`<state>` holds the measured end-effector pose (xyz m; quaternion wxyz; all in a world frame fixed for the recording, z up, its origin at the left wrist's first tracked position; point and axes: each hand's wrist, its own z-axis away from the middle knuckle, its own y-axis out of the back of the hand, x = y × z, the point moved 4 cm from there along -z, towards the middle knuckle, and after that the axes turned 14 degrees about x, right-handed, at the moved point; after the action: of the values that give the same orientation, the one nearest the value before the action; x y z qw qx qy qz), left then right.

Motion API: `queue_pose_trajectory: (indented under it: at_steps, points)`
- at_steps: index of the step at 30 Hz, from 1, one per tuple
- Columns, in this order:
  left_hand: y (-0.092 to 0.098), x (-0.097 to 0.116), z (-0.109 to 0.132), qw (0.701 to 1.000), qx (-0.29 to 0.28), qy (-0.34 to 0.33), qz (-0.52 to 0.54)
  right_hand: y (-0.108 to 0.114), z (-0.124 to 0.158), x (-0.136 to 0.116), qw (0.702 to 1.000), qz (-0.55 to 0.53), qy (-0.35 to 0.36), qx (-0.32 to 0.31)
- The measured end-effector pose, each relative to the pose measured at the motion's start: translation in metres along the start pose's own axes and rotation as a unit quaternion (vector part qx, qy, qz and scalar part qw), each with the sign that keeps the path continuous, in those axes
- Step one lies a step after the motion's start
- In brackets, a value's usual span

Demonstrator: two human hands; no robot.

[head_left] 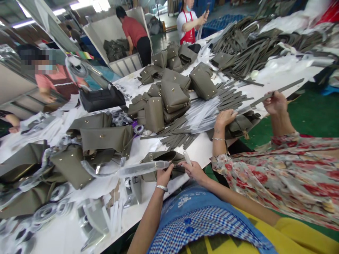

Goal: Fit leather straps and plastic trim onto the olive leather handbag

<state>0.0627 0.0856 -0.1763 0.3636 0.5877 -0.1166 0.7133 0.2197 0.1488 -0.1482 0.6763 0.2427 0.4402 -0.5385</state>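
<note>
In my left hand (164, 175), closed near its end, is a bag strap (144, 168) wrapped in clear plastic film. My right hand (195, 171) meets it just to the right, fingers pinched at the dark strap end. A narrow white strip (187, 158) sticks up out of my right hand. Behind and under both hands lies an olive-grey handbag (153, 157) with its mouth open. What exactly the fingertips press on is too small to make out.
Olive handbags (173, 95) are heaped mid-table, with loose straps (233, 95) beside them. A co-worker's hands (225, 118) hold a strap close on my right. Tape rolls (45, 213) and a tape dispenser (132, 190) stand at left. Other people work across the table.
</note>
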Motion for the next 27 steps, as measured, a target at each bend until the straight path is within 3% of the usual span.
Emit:
queue_pose_trajectory:
  at_steps: [9,16,21,27]
  points:
    - [-0.001,0.015,0.001,0.995,-0.017,-0.071,-0.060,-0.004,0.003,-0.006,0.999,0.033,0.034,0.009]
    - [-0.001,0.025,0.006,0.991,-0.014,-0.090,-0.099,-0.003,0.000,-0.005,0.984,0.133,0.112,0.043]
    - [-0.002,0.028,0.014,0.992,0.017,-0.066,-0.110,-0.008,0.002,-0.010,0.956,0.206,0.201,0.049]
    - [-0.005,0.019,0.014,0.994,0.026,-0.021,-0.105,-0.018,-0.001,-0.007,0.947,0.241,0.203,0.057]
